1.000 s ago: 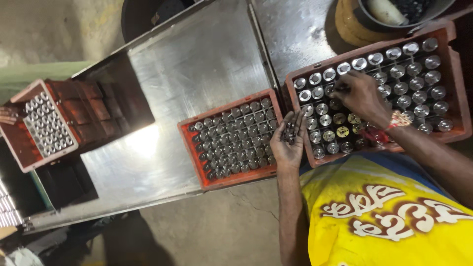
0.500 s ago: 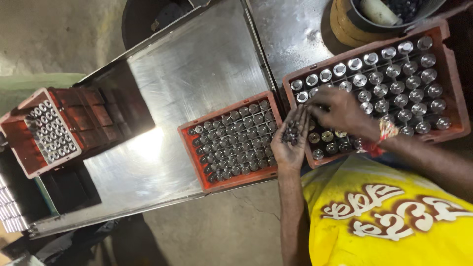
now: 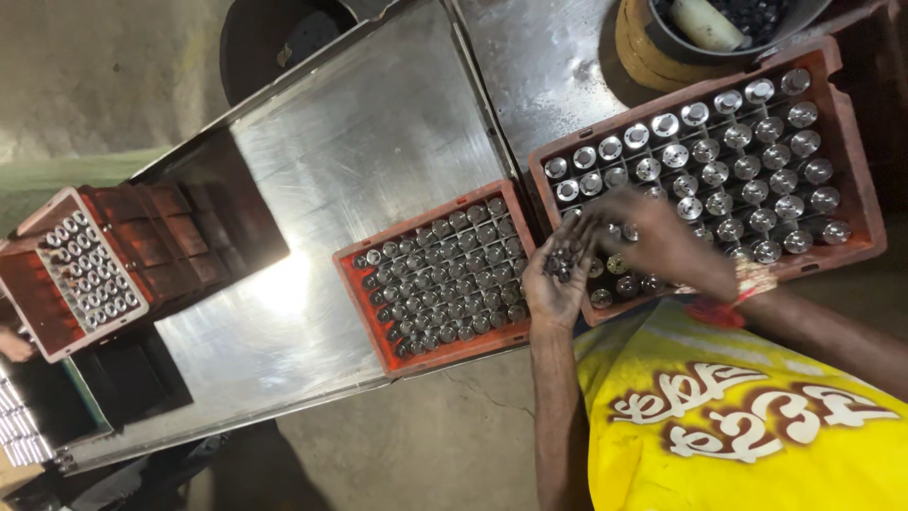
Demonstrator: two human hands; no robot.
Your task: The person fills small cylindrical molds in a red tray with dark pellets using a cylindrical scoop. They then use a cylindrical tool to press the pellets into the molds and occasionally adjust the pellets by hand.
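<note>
I look straight down on my 2 hands over a steel table [image 3: 378, 161]; my left hand [image 3: 556, 276] is turned palm up and cupped, cradling a small heap of dark bottle caps [image 3: 564, 259]; its fingers curl loosely around the heap rather than clamp it; my right hand [image 3: 662, 241] reaches across from the right, its fingertips [image 3: 588, 220] meeting the heap in the left palm; motion blur hides whether those fingers pinch a cap or merely touch, so I cannot tell its grip.

Both hands hover over the near-left corner of a large red crate [image 3: 856, 180] full of upright bottles; most bottles there show bright silver tops [image 3: 719, 173], while a few beside my hands look darker; a red thread band [image 3: 747, 284] sits at my right wrist, just above my yellow printed shirt [image 3: 757, 416].

Just left of the hands lies a second, smaller-looking red crate [image 3: 364, 317], touching the first at its corner and packed with dull grey bottle tops [image 3: 445, 274]; it rests on the shiny sheet near the table's front edge.

Far left, well apart, a third red crate [image 3: 28, 293] of bottles stands tilted at the table's end, with stacked empty crates [image 3: 161, 237] beside it; at the top edge a dark basin [image 3: 738, 38] holding dark caps sits on a coiled ring beyond the big crate.
</note>
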